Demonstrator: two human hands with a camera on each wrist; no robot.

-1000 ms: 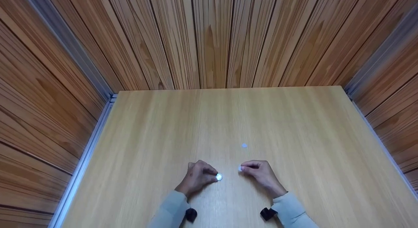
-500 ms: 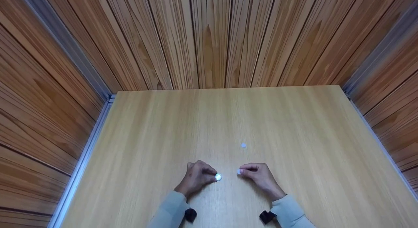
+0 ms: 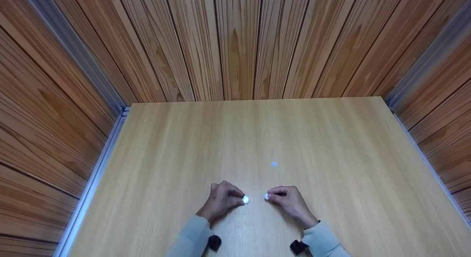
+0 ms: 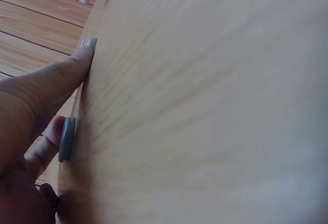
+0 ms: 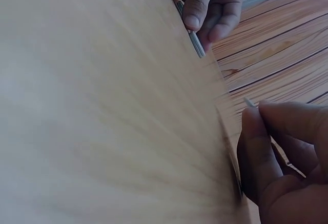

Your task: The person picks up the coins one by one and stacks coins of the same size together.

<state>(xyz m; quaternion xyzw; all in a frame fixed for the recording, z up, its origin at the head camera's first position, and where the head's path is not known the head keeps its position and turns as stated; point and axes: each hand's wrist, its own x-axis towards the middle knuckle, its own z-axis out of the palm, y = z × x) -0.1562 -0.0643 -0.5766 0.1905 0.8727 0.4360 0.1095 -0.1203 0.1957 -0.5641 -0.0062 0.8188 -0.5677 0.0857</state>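
My left hand [image 3: 222, 199] pinches the edge of a shiny silver coin-like disc [image 3: 246, 200] resting on the table. In the left wrist view the thumb lies against this disc, whose edge looks layered, and a second thick disc [image 4: 67, 139] stands close by the curled fingers; the hand hides it from the head view. My right hand [image 3: 291, 201], just to the right, holds a small thin white disc [image 3: 266, 196] between thumb and fingertips. Its pale edge [image 5: 249, 103] pokes out above the fingertips in the right wrist view, close over the table. A small gap separates both discs in the head view.
Another small pale disc [image 3: 274, 164] lies flat on the wooden table [image 3: 176, 139], farther back than the hands. Wood-plank walls [image 3: 235, 47] with grey metal rails [image 3: 88, 183] enclose the table at the back and sides. A black wrist camera [image 3: 215, 242] sits below each sleeve.
My right hand has moved left and slightly toward me with its white disc, narrowing the gap to the left hand's disc. The left hand stays in place, and the view has shifted slightly.
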